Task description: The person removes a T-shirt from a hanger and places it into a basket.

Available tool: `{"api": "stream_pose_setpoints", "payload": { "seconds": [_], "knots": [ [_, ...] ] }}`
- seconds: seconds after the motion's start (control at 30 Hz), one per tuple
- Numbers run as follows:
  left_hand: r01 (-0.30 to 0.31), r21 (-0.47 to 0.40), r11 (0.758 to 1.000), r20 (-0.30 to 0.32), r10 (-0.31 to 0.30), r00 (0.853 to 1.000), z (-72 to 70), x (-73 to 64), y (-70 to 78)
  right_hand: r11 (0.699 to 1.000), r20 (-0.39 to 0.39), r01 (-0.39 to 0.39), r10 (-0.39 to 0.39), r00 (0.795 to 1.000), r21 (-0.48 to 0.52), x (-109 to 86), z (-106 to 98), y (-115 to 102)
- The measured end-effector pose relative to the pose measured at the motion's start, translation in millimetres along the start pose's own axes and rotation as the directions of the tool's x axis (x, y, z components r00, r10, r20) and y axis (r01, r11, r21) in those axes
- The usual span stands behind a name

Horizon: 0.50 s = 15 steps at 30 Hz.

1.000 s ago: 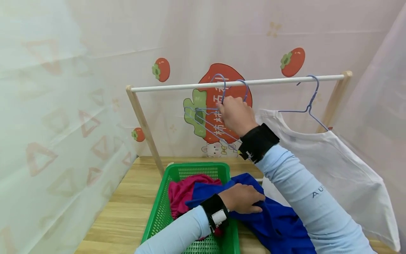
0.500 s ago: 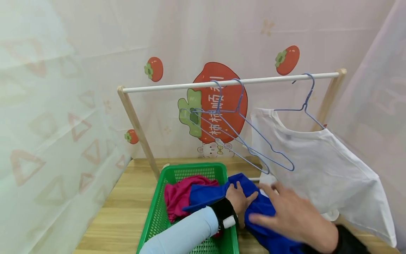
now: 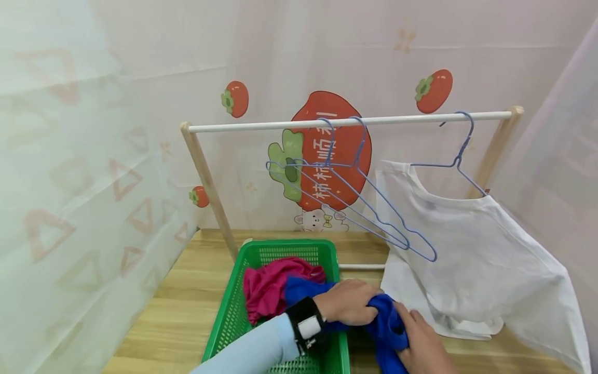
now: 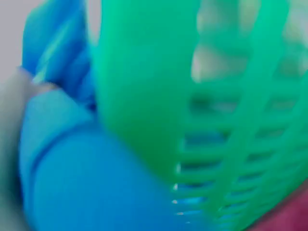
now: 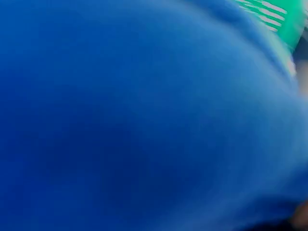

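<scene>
A blue cloth garment [image 3: 389, 324] is bunched up between my two hands at the right side of the green basket [image 3: 343, 358]. With curled fingers my left hand [image 3: 349, 302] grips it just over the basket's right rim. My right hand [image 3: 422, 340] holds the bunched part from the right, thumb and fingers around it. Part of the blue garment trails back into the basket, beside a crumpled magenta cloth [image 3: 268, 288]. Blue fabric [image 5: 130, 106] fills most of the right wrist view. In the left wrist view the blue garment [image 4: 60, 43] hangs against the basket wall [image 4: 139, 72].
A white rail [image 3: 261, 126] on wooden legs spans the back. Two bare blue wire hangers [image 3: 357, 167] hang mid-rail; a third hanger [image 3: 460, 156] at the right carries a white shirt [image 3: 467, 249]. The wooden table [image 3: 161, 311] extends left of the basket.
My right hand has come down from the hangers on the rail to the blue garment. Both hands have gathered the garment, which was spread over the basket's right side, into a bunch.
</scene>
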<state>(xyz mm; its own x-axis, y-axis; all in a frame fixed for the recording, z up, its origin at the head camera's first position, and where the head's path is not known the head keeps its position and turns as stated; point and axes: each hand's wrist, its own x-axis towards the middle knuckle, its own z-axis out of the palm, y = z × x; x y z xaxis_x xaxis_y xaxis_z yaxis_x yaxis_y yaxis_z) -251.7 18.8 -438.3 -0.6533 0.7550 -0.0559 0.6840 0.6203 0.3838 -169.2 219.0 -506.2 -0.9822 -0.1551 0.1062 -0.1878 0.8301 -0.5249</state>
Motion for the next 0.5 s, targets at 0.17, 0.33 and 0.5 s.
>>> {"api": "stream_pose_setpoints", "payload": {
  "seconds": [0.17, 0.33, 0.5],
  "knots": [
    [-0.175, -0.257, 0.95, -0.491, 0.028, 0.87, -29.8, -42.6, 10.9, 0.953, -0.333, 0.193, -0.108, 0.937, 0.233, 10.2, -45, -83],
    [-0.313, -0.158, 0.937, -0.812, 0.057, 0.581, -77.9, -85.2, 17.0, 0.79, -0.509, 0.477, -0.249, 0.824, 0.385, 31.2, -60, -154],
    [-0.112, -0.185, 0.976, -0.716, -0.056, 0.696, -80.4, -126.9, -24.6, 0.841, -0.233, 0.396, -0.329, 0.915, 0.368, 49.2, -43, -174]
  ]
}}
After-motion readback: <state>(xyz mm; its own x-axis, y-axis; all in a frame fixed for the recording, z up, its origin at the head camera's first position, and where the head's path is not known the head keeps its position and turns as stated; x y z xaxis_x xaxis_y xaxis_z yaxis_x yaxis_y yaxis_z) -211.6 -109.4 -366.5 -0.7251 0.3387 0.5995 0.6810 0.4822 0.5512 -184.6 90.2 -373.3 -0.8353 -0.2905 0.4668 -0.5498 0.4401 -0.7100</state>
